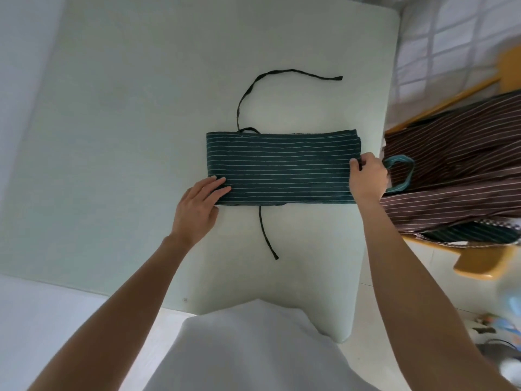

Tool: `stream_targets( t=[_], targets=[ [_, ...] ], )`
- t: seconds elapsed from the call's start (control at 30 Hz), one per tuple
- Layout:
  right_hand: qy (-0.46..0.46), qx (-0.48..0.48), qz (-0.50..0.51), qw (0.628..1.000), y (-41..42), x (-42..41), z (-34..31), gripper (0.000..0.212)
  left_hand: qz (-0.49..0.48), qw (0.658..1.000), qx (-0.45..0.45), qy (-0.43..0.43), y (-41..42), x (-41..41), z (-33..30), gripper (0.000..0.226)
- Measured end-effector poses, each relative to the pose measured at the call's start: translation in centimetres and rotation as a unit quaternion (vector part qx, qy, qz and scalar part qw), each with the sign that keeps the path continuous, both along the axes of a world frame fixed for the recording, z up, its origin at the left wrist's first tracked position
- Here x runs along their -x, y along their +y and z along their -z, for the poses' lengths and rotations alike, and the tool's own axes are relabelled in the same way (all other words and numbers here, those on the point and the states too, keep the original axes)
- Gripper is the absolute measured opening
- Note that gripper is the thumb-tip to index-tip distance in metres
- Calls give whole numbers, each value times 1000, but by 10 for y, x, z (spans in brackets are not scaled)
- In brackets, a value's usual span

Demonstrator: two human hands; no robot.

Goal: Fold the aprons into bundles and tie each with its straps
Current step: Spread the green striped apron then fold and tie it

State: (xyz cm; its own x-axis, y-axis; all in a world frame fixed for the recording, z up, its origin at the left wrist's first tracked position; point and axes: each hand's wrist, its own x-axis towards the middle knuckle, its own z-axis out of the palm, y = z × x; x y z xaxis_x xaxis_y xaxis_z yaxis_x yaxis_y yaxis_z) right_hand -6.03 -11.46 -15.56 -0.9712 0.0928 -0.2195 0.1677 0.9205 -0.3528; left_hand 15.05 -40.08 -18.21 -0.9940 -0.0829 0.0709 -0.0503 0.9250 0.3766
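Note:
A dark green apron (284,167) with thin white stripes lies folded into a long flat band across the pale table (135,114). One dark strap (270,77) curls away from its far edge; another strap (266,232) trails toward me from its near edge. My left hand (197,210) rests flat, fingers together, on the band's near left corner. My right hand (368,176) pinches the band's right end. A teal neck loop (401,173) sticks out just beyond that hand.
A wooden chair (479,263) stands right of the table, draped with a brown striped apron (456,153) and another green striped one (473,234) beneath it. The table's right edge runs close to my right hand. Small objects lie on the floor at the lower right.

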Motion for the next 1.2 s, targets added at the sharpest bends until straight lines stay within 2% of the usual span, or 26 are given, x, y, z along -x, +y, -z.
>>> stream_targets(
  t=[0.13, 0.23, 0.3, 0.4, 0.47, 0.53, 0.6, 0.67, 0.73, 0.83, 0.93, 0.97, 1.03, 1.07, 1.13, 1.2],
  targets=[
    [8, -20, -18, 1000, 2, 2, 2, 26, 31, 998, 29, -56, 3, -1, -1, 59],
    [3, -41, -19, 999, 0, 3, 2, 28, 21, 995, -21, -92, 6, 9, -12, 50],
    [-6, -36, -28, 999, 0, 4, 1, 29, -22, 993, -84, -85, 3, 22, -21, 37],
    [9, -5, -51, 999, 6, -1, 3, 41, -122, 981, -141, -46, -10, 57, -25, 41],
    [74, -54, -111, 990, 7, -14, 3, 51, -159, 971, -162, -74, -23, 81, -21, 44],
    [119, -42, -225, 966, -3, -41, 2, 46, -158, 967, -166, -114, -33, 95, -17, 40],
    [90, -23, -374, 923, -18, -77, 7, 43, -152, 972, -145, -107, -37, 101, -15, 31],
    [25, -53, -468, 882, -25, -111, 17, 48, -152, 976, -124, -91, -39, 97, -17, 22],
    [-24, -89, -473, 877, -17, -116, 26, 54, -151, 976, -103, -122, -41, 85, -18, 16],
    [-39, -110, -436, 893, 0, -99, 30, 53, -167, 953, -120, -221, -28, 50, -23, 19],
    [-9, -89, -366, 927, 16, -75, 25, 55, -109, 944, -145, -276, 20, 21, -31, 28],
    [11, -77, -352, 933, 19, -68, 22, 55, -71, 956, -121, -258, 38, 11, -32, 30],
    [54, -60, -356, 931, 24, -58, 18, 49, 24, 988, -38, -148, 67, -3, -31, 36],
    [77, -52, -366, 926, 25, -54, 17, 44, 73, 992, -3, -104, 76, -8, -27, 39],
    [101, -26, -389, 915, 28, -51, 16, 32, 141, 986, 29, -78, 82, -15, -17, 43],
    [93, 0, -411, 907, 33, -52, 16, 31, 145, 986, 29, -78, 82, -15, -9, 43]
  ],
)
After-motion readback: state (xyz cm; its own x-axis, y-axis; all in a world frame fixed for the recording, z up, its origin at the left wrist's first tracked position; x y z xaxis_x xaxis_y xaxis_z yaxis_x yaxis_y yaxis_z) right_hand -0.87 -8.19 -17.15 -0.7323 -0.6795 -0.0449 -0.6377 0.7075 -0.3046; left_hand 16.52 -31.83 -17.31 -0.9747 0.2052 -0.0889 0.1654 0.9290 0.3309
